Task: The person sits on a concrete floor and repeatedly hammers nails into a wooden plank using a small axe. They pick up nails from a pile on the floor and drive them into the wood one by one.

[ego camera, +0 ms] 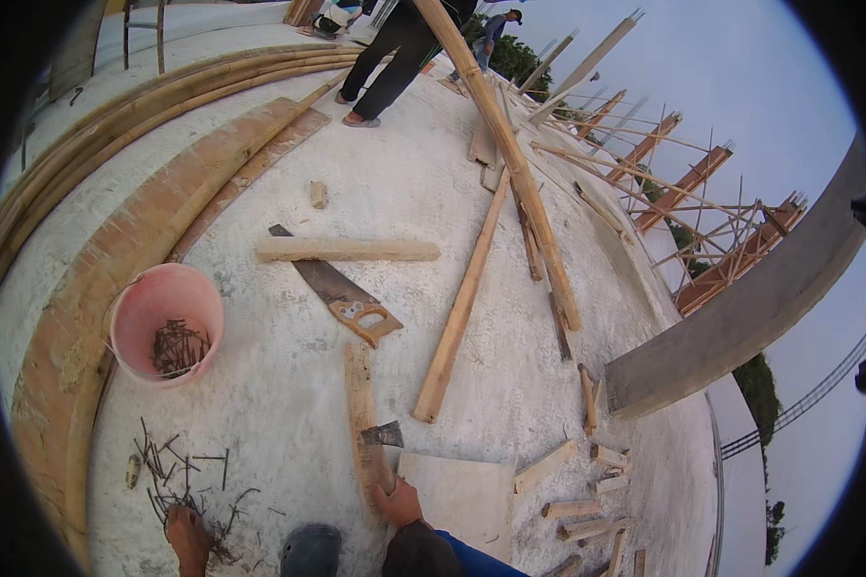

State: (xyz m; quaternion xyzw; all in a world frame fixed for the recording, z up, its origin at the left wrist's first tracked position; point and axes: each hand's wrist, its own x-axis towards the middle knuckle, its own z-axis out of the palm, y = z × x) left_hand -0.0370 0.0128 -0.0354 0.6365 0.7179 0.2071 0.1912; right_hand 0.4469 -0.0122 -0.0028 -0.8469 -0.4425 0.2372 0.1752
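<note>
My left hand (187, 534) reaches into a loose pile of nails (164, 461) on the concrete floor. Its fingertips are among the nails, and whether it grips any is unclear. My right hand (401, 503) is closed around the wooden handle of a hatchet (382, 435), whose dark metal head lies over a piece of lumber (361, 393). A square plywood board (456, 490) is beside that hand. Beyond the lumber rests a handsaw (335, 285) with a wooden handle, its blade passing under a short wooden bar (350, 249). A pink bucket (167, 324) with nails inside stands at left.
Bamboo poles (209, 195) and a long plank (126, 216) run along the left. Long timbers (462, 310) lie ahead, and wood offcuts (581, 508) are scattered at right near a concrete column (736, 339). A person in dark trousers (390, 65) stands ahead; other people are farther off.
</note>
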